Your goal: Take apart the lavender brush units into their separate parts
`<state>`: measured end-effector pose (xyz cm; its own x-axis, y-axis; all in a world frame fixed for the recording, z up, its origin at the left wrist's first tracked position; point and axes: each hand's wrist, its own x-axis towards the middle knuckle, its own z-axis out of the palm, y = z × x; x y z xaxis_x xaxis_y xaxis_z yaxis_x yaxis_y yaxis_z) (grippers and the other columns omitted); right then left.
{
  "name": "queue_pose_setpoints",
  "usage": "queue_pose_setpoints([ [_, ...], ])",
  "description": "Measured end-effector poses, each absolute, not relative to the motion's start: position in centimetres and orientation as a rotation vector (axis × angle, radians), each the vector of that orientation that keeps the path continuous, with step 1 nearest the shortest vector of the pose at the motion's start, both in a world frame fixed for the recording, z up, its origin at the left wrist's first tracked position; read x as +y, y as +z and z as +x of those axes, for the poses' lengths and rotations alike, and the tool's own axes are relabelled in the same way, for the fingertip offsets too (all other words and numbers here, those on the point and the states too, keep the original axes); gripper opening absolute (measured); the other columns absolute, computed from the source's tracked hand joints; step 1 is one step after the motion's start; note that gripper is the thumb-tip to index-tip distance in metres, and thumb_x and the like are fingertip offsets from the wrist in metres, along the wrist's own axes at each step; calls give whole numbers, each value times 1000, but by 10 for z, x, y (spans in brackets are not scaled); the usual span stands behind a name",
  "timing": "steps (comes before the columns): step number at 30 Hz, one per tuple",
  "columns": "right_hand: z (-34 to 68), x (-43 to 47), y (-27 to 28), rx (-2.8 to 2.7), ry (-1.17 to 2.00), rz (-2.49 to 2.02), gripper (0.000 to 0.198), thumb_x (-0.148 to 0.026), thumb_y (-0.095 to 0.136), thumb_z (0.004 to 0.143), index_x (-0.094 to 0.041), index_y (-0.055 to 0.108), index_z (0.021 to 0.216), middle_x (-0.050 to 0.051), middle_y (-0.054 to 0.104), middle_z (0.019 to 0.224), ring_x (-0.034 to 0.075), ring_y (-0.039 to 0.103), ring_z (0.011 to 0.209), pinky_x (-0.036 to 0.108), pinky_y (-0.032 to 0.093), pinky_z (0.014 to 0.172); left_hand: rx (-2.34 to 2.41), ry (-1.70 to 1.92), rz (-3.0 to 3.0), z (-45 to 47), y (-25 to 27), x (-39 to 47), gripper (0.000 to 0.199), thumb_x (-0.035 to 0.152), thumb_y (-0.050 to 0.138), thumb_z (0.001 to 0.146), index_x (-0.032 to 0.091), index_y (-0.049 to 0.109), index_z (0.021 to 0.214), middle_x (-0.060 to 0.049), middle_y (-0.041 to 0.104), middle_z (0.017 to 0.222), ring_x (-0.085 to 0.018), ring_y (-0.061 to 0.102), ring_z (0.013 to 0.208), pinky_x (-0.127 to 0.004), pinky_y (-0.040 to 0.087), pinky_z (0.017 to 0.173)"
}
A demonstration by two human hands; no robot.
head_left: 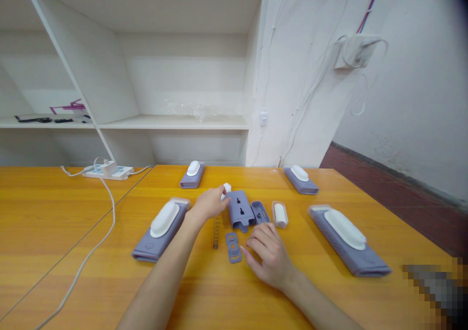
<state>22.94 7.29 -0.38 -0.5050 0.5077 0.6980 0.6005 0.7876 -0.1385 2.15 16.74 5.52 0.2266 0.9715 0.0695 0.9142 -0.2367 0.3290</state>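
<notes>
Just left of frame centre, reaching in with the left hand [209, 203], thumb and forefinger at a small white piece [227, 187]; touching it by the look of it, but impossible to tell whether gripped. Below centre, slightly right, over the tabletop [204, 291] with the right hand [270, 254], fingers loosely curled and apart, with nothing visible in them, thumb just beside a flat slotted grey plate [233, 254]. At centre, between and beyond both hands, a grey-violet housing [237, 203] with two keyhole slots. Just right of it, an oval grey cap [259, 210], then a clear-rimmed case [281, 224] around a white insert [280, 212]. Below the left hand, a thin coil spring [216, 232], lying near the plate. Around these, near the four corners of the work area, four similar grey units with white oval tops: upper left [192, 174], lower left [161, 230], upper right [302, 179], lower right [347, 240].
</notes>
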Motion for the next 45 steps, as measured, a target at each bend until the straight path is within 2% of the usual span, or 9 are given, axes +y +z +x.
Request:
queue_pose_setpoints([
  [3, 228, 73, 0, -2235, -208, -842, 11, -23, 55, 84, -18, 61, 90, 8, 61, 95, 23, 53, 97, 43, 41, 83, 1864, 463, 2329, 25, 53, 168, 28, 32, 42, 88, 19, 55, 109, -12, 60, 108, -25, 56, 104, -35, 42, 86],
  [6, 228, 76, 0, -2284, -291, -877, 30, -25, 56, 83, -17, 59, 111, 13, 55, 122, 29, 44, 120, 53, 34, 99, 1910, 501, 2363, 25, 48, 170, 30, 22, 40, 88, 19, 53, 114, -13, 55, 115, -24, 51, 111, -34, 38, 92],
  [8, 227, 77, -2, -2324, -302, -918, 38, -28, 56, 84, -16, 54, 120, 14, 51, 130, 29, 40, 125, 56, 28, 105, 1913, 488, 2377, 24, 43, 173, 33, 19, 41, 87, 20, 53, 117, -12, 55, 115, -23, 52, 111, -33, 38, 93],
  [12, 225, 77, -4, -2362, -252, -997, 33, -33, 54, 86, -16, 59, 114, 13, 55, 126, 28, 45, 122, 59, 21, 108, 1894, 421, 2397, 22, 32, 177, 33, 21, 44, 87, 23, 56, 117, -10, 60, 112, -22, 55, 106, -32, 40, 90],
  [18, 223, 77, -1, -2362, -221, -1028, 38, -35, 51, 88, -17, 56, 121, 12, 55, 127, 27, 46, 121, 55, 27, 105, 1978, 409, 2402, 26, 19, 178, 33, 26, 46, 87, 24, 51, 119, -10, 62, 110, -25, 57, 105, -37, 38, 89],
  [25, 223, 77, -1, -2370, -233, -1041, 40, -38, 48, 90, -18, 55, 124, 11, 53, 131, 25, 43, 124, 50, 25, 107, 2109, 437, 2366, 31, 11, 177, 24, 25, 47, 86, 20, 50, 109, -10, 64, 106, -25, 58, 103, -38, 34, 90],
  [30, 225, 78, 1, -2372, -236, -1045, 38, -37, 47, 91, -18, 56, 122, 11, 54, 130, 25, 45, 123, 50, 24, 107, 2125, 471, 2338, 28, 11, 182, 21, 24, 51, 82, 20, 51, 102, -9, 65, 100, -25, 60, 98, -35, 37, 82],
  [40, 219, 80, 4, -2392, -175, -1134, 41, -37, 43, 93, -18, 51, 128, 10, 52, 133, 25, 42, 125, 51, 17, 109, 2221, 713, 2258, 10, 29, 190, 16, 27, 54, 81, 20, 52, 95, -8, 63, 94, -23, 61, 89, -30, 39, 74],
  [45, 212, 89, 6, -2408, -121, -1182, 45, -37, 40, 93, -16, 46, 132, 10, 48, 137, 25, 38, 128, 50, 15, 109, 2182, 1024, 2191, 7, 41, 191, 18, 34, 55, 80, 20, 52, 91, -5, 63, 87, -21, 61, 80, -27, 39, 67],
])
